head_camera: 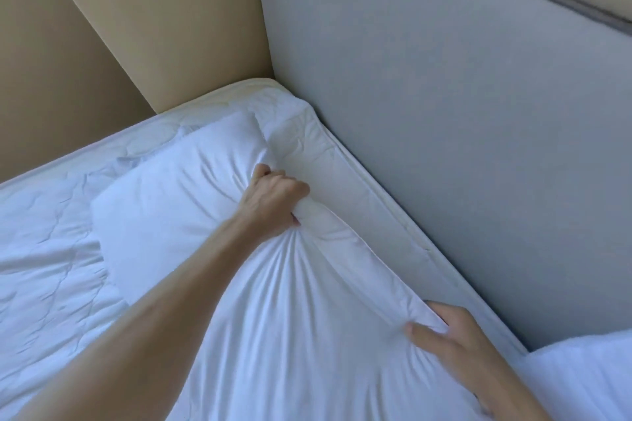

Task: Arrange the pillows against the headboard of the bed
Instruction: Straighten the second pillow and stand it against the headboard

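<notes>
A grey headboard rises over a bed dressed in white quilted bedding, tan wall beyond its far corner. A white pillow lies flat near the headboard, not yet against it: a strip of bare mattress edge separates the two. The left hand is clenched on bunched fabric along the pillow's headboard side; the right hand pinches the same edge closer to the camera. A second pillow appears to touch the headboard at lower right. The job looks roughly half done, with this pillow awaiting its final push back.
</notes>
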The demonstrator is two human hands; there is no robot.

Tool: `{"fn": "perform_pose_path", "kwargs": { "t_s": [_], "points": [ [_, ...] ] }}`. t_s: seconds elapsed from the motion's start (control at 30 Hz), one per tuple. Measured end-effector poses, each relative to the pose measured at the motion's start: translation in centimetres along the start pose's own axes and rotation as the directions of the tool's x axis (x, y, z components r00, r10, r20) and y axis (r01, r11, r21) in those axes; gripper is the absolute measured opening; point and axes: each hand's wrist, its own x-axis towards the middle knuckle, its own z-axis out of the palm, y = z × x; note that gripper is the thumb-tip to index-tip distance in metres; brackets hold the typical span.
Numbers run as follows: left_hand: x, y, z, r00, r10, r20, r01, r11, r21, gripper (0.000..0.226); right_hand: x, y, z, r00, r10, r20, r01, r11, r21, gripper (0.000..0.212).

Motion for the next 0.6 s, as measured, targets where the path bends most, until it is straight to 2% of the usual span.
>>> {"fn": "perform_pose_path", "kwargs": {
  "t_s": [0.07, 0.17, 0.27, 0.37, 0.47, 0.5, 0.53, 0.6],
  "points": [
    [-0.1, -1.4, -3.6, 0.998, -0.049, -0.051, 0.047, 0.998, -0.033, 0.034, -1.2, -3.7, -0.6, 0.996, -0.085, -0.007, 0.086, 0.996, 0.04, 0.011],
    [0.5, -3.0, -9.1, 0.981, -0.099, -0.168, 0.086, 0.993, -0.085, 0.044, -2.6, -9.2, -2.0, 0.973, -0.227, -0.042, 0.229, 0.972, 0.049, 0.027],
    [2.2, -3.4, -14.0, 0.964, -0.095, -0.247, 0.063, 0.989, -0.133, 0.05, -3.6, -13.6, -4.1, 0.932, -0.351, -0.092, 0.356, 0.933, 0.049, 0.043],
    [5.0, -3.1, -17.8, 0.961, -0.059, -0.271, 0.025, 0.991, -0.128, 0.044, -4.6, -16.7, -6.1, 0.896, -0.427, -0.124, 0.431, 0.902, 0.006, 0.045],
    [8.8, -1.7, -19.9, 0.952, -0.01, -0.306, -0.012, 0.998, -0.069, 0.029, -4.0, -18.8, -8.1, 0.877, -0.436, -0.203, 0.424, 0.9, -0.101, 0.032],
    [9.8, -0.9, -19.9, 0.946, -0.005, -0.325, -0.008, 0.999, -0.039, 0.026, -3.4, -19.0, -8.7, 0.856, -0.44, -0.27, 0.402, 0.896, -0.186, 0.036],
    [10.8, 0.1, -19.7, 0.938, -0.017, -0.347, 0.011, 1.0, -0.019, 0.028, -2.6, -19.1, -9.5, 0.826, -0.447, -0.343, 0.352, 0.885, -0.305, 0.04],
    [11.9, 2.2, -18.0, 0.934, -0.114, -0.34, 0.094, 0.993, -0.076, 0.04, -1.5, -18.7, -10.7, 0.756, -0.46, -0.465, 0.144, 0.811, -0.567, 0.043]
  ]
}}
